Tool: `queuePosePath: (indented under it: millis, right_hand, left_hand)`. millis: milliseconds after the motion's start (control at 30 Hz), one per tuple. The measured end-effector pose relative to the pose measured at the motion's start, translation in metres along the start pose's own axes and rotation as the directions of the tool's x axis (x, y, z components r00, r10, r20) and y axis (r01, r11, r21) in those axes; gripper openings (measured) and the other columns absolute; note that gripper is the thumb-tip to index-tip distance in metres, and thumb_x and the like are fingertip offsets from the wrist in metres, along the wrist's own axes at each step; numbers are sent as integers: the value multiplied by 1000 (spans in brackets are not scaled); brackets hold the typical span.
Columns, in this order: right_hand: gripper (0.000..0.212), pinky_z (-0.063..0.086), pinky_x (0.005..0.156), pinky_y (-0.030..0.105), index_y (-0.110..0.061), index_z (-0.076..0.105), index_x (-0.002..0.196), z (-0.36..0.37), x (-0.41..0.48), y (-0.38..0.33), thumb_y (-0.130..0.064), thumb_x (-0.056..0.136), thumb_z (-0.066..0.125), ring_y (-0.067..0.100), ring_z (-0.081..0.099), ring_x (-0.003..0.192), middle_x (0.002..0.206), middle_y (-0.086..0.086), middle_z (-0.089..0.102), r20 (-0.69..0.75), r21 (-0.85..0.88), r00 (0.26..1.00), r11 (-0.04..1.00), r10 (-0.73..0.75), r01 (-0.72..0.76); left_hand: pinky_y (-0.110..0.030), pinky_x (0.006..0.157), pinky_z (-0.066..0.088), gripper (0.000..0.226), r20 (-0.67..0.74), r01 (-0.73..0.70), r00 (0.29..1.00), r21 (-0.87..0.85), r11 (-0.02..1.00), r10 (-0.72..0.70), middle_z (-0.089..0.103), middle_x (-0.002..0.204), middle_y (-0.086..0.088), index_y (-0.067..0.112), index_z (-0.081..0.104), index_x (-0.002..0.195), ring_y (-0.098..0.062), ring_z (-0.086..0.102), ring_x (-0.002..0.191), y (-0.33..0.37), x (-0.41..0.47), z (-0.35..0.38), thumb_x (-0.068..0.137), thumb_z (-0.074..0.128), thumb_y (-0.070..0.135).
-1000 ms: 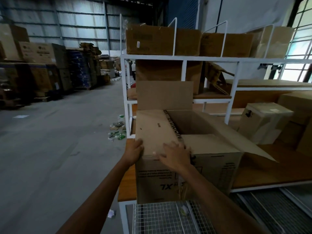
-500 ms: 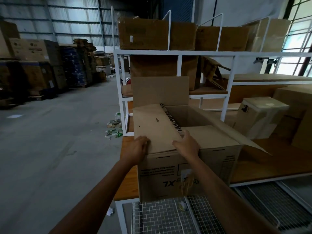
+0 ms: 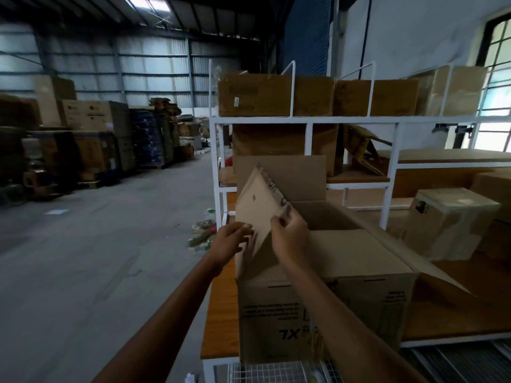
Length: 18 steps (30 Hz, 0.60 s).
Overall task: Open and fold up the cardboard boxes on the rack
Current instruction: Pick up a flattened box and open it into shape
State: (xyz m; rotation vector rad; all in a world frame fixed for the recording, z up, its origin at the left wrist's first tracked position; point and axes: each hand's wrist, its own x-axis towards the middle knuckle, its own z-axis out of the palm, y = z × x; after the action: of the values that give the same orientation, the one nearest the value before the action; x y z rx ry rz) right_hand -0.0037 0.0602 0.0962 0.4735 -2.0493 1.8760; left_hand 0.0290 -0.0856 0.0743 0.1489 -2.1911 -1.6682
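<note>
While left hand (image 3: 231, 240), right hand (image 3: 290, 234) grip one raised flap (image 3: 257, 200), one box (image 3: 359, 272) open.

Print along the flap (image 3: 257, 205) edge is smeared past reading. Whether the left hand (image 3: 231, 240) grips the flap or only touches it cannot be told. The right forearm (image 3: 331, 305) covers part of the box's (image 3: 265, 322) blurred small print. The rack (image 3: 392, 123) runs off the right edge.

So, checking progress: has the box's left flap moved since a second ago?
Yes. The left flap has swung up off the box top, now overlapping the upright rear flap, held by left hand and right hand.
</note>
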Motion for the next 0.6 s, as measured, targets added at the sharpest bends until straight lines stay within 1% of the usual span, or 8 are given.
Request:
queuePosePath:
  millis: [67, 133, 233, 300, 367, 467, 533, 600]
  right_hand:
    - [44, 56, 78, 21, -29, 47, 139, 19, -12, -1, -23, 97, 56, -6, 61, 91, 119, -18, 61, 132, -12, 983, 991, -131, 133]
    - [40, 58, 78, 25, -31, 49, 136, 36, -24, 8, -30, 97, 54, -3, 64, 90, 114, -15, 65, 299, -98, 935, 968, -191, 229]
    - [45, 55, 90, 41, -34, 46, 137, 57, -39, 31, -45, 94, 50, 12, 63, 104, 119, -5, 63, 531, -299, 829, 876, -176, 378]
    - [56, 34, 108, 58, -36, 36, 143, 63, -47, 48, -51, 90, 48, 24, 49, 126, 136, -1, 52, 612, -485, 787, 751, -76, 449]
    - [70, 10, 114, 64, -34, 17, 152, 63, -56, 63, -46, 91, 50, 30, 30, 142, 153, 0, 37, 658, -592, 753, 618, 2, 517]
    - [82, 7, 118, 57, -35, -4, 155, 60, -63, 74, -38, 95, 51, 32, 15, 149, 164, 2, 16, 687, -631, 726, 505, 13, 589]
    - [82, 9, 119, 54, -38, -3, 154, 60, -62, 76, -36, 95, 52, 31, 14, 150, 164, 2, 13, 695, -628, 719, 501, 18, 595]
    - [80, 9, 119, 52, -39, 1, 154, 61, -62, 78, -35, 93, 52, 30, 13, 150, 164, 2, 12, 713, -619, 701, 499, 31, 607]
  left_hand:
    - [-32, 82, 53, 36, -62, -4, 998, -188, 982, -8, 69, 114, -4, 17, 63, 116, -19, 66, 106, 9, -6, -5, 101, 42, 42]
    - [-32, 80, 53, 44, -151, -5, 987, -362, 932, -54, 70, 112, -5, 16, 62, 118, -20, 67, 103, 17, -11, -14, 101, 36, 47]
    - [-32, 73, 52, 44, -317, -68, 938, -569, 820, -142, 70, 101, -6, 15, 64, 109, -20, 66, 91, 27, -16, -31, 101, 38, 49]
    - [-34, 72, 53, 35, -471, -171, 872, -551, 817, -135, 68, 98, -5, 18, 64, 102, -21, 64, 88, 25, -22, -43, 101, 40, 43]
    - [-38, 79, 56, 32, -634, -265, 772, -374, 889, -37, 67, 106, -5, 18, 61, 109, -25, 64, 101, 14, -27, -56, 99, 42, 42]
    - [-37, 88, 52, 33, -739, -196, 631, 145, 970, 238, 58, 123, -5, 16, 56, 122, -22, 57, 113, -13, -36, -72, 94, 57, 34]
    - [-43, 97, 47, 17, -698, 4, 598, 495, 869, 395, 49, 140, -12, 11, 65, 105, -27, 45, 130, -38, -41, -80, 90, 62, 19]
    - [-55, 107, 33, 7, -653, 153, 592, 666, 730, 472, 41, 149, -17, 12, 69, 84, -38, 25, 143, -67, -48, -89, 86, 64, 17]
